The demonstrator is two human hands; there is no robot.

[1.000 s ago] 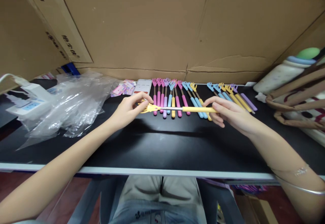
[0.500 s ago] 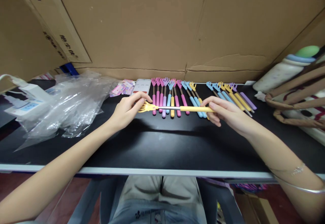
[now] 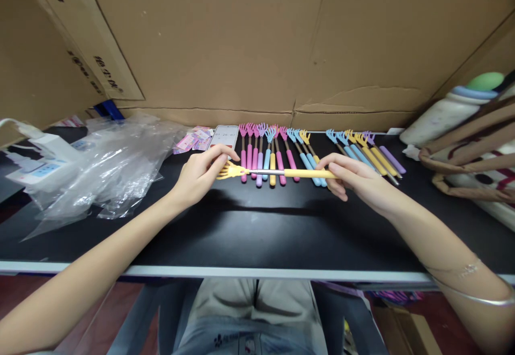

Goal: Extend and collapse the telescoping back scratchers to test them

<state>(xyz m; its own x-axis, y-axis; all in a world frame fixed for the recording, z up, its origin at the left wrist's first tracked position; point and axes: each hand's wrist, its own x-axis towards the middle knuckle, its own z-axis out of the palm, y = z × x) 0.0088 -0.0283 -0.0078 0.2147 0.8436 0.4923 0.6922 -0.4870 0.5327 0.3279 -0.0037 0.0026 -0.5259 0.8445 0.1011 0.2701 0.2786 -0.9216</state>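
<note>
I hold a yellow telescopic back scratcher (image 3: 277, 172) level above the black table (image 3: 257, 231). My left hand (image 3: 201, 175) pinches its claw head, and my right hand (image 3: 354, 180) grips the end of its yellow handle. The metal shaft between head and handle shows only a short length. Behind it lies a row of several back scratchers (image 3: 281, 154) with pink, purple, blue and yellow handles, claws pointing toward the cardboard wall. A second group of blue, yellow and purple scratchers (image 3: 368, 154) lies to the right.
Crumpled clear plastic bags (image 3: 108, 167) cover the table's left side, with a white power strip (image 3: 38, 164) beyond. A phone (image 3: 224, 136) and pink labels (image 3: 193, 139) lie at the back. A bottle (image 3: 450, 111) and a bag with brown straps (image 3: 470, 167) stand right.
My right hand has moved left toward my left hand, and the scratcher's metal shaft has become shorter. The whole scratcher has shifted slightly left.
</note>
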